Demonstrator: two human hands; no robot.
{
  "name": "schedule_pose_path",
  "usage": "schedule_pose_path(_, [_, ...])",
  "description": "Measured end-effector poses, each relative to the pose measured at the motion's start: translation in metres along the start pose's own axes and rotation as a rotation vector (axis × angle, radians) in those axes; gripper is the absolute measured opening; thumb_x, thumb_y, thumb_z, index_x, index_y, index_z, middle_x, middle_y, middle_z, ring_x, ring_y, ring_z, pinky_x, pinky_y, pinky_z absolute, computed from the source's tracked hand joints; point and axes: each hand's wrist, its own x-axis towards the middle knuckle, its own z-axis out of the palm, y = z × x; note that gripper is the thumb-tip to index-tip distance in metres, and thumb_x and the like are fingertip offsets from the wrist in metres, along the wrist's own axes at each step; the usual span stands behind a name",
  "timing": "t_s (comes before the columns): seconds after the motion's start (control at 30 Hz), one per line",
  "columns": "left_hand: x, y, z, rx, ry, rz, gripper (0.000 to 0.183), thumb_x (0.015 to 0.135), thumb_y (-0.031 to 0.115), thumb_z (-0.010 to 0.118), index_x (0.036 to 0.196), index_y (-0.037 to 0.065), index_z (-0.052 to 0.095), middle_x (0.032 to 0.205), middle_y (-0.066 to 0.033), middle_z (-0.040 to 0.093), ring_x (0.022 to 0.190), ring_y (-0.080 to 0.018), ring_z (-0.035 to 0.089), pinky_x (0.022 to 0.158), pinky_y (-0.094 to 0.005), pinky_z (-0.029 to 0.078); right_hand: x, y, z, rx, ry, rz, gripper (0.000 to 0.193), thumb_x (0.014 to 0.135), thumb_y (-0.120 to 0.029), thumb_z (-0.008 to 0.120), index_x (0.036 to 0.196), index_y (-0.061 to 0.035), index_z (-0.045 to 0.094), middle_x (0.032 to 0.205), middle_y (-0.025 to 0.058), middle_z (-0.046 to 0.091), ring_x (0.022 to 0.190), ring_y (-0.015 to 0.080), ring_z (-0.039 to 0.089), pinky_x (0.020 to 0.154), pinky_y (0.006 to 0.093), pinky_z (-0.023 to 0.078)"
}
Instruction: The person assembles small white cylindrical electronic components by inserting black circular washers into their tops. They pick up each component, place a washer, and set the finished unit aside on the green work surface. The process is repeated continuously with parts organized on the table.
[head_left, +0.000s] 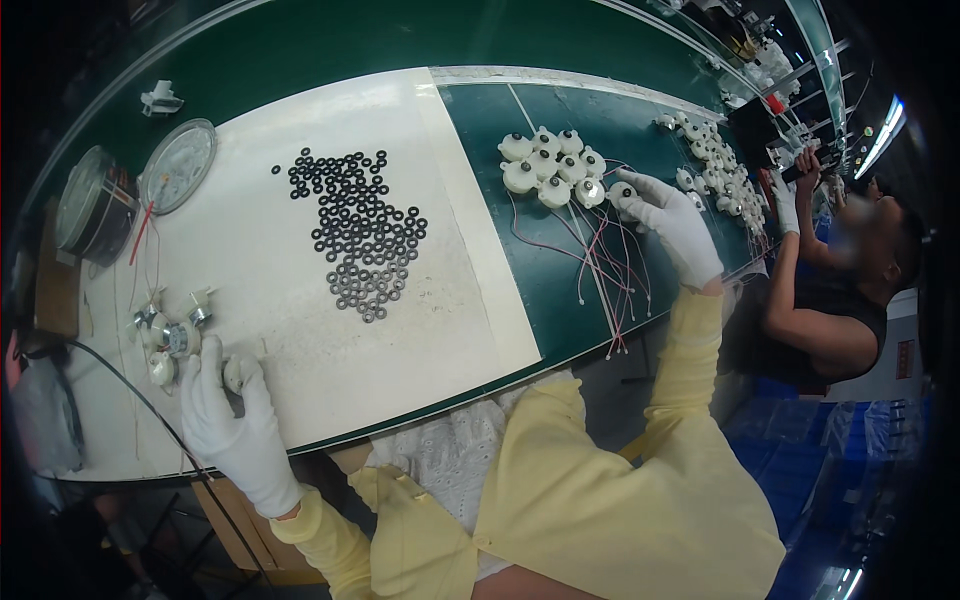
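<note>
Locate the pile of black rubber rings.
In the head view, the black rings lie mid-table on the white mat, between the left hand and the white motors.

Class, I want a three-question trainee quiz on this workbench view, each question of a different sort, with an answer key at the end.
1. True or false: the black rubber rings lie spread on the white mat.
2. Multiple choice: what does the right hand reach to? A) a round clear lid B) a white round part with thin wires, at the cluster of white parts C) the black cable
3. Fill in: the left hand, in a white glove, rests by small ____ parts at the mat's left end.

Key: 1 true; 2 B; 3 metal (motor-like)
</note>
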Motion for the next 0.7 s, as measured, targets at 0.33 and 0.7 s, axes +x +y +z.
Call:
schedule_pose_path(0.33, [-0.006, -0.008, 0.000, -0.106, 0.074, 0.062, 0.038, 0.088, 0.000, 0.074, 0.126, 0.001, 0.071, 0.121, -0.0158, 0.072, 0.116, -0.0374, 0.067, 0.094, -0.0467, 0.052, 0.013, 0.021, 0.007, -0.098, 0.036, -0.284, 0.044, 0.101, -0.011, 0.066, 0.143, -0.0004, 0.062, 0.116, 0.0066, 0.076, 0.103, 0.0117, 0.070, 0.094, 0.0250, 0.052])
schedule_pose_path(0.7, [0.001, -0.004, -0.047, 0.249, 0.276, 0.343, 0.025, 0.092, 0.006, 0.067, 0.116, 0.001, 0.070, 0.105, -0.0101, 0.070, 0.119, -0.0404, 0.064, 0.097, -0.0495, 0.053, -0.021, -0.014, 0.012, -0.280, 0.456, -0.482, 0.045, 0.099, -0.012, 0.070, 0.143, -0.0056, 0.064, 0.112, 0.0070, 0.070, 0.104, 0.0105, 0.063, 0.092, 0.0249, 0.050])
